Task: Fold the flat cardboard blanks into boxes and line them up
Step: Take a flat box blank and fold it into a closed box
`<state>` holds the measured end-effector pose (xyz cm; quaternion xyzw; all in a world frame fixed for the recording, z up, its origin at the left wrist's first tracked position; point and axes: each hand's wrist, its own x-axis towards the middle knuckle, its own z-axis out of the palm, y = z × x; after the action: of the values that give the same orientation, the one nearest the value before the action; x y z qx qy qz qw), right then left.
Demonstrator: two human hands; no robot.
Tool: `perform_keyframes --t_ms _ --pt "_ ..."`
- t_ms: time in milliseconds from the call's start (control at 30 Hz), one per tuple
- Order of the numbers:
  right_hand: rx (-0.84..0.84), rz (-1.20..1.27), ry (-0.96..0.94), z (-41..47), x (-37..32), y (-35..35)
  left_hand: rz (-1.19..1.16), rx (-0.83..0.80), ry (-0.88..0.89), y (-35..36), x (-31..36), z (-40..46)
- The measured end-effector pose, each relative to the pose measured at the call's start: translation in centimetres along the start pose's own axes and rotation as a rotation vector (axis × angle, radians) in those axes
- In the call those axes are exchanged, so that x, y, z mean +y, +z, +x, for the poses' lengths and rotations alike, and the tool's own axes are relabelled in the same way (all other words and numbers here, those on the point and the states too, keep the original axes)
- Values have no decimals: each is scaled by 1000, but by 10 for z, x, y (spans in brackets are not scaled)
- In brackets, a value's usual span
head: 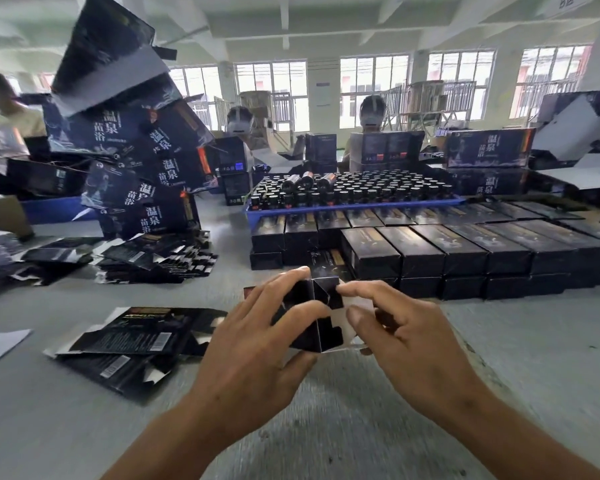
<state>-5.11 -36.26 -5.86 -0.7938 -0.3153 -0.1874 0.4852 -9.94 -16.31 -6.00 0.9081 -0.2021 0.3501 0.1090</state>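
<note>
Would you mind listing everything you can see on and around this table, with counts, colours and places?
Box being folded: one, black, held above the table centre.
Flat blanks: a loose pile, black with white undersides, near left.
More flat blanks: a pile, black, further back on the left.
Finished boxes: many, black, stacked rows on the right.
Tray: one, blue, behind the rows.
Bottles: many, dark, filling the tray.
Large cartons: a leaning stack, dark blue, far left.
Table: one, grey.
Other people: three, behind the table.
Left hand: gripping the box.
Right hand: pinching its flap.
</note>
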Motion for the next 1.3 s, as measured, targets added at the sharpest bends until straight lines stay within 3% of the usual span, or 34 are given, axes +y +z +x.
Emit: perform_keyframes --t_ms 233,433,700,967,1300 --pt "-47 -49 -22 0 1 0 68 -26 -12 -2 -2 0" --pt "-227 -32 35 0 -2 -5 54 -4 -19 -3 -7 0" --pt "-53 -28 32 -2 -3 -1 45 -12 -2 0 -3 0" --pt "-7 -104 -34 -3 -2 1 117 0 53 1 -3 1" --pt "-49 162 90 -2 0 -1 127 27 17 3 -4 -1"
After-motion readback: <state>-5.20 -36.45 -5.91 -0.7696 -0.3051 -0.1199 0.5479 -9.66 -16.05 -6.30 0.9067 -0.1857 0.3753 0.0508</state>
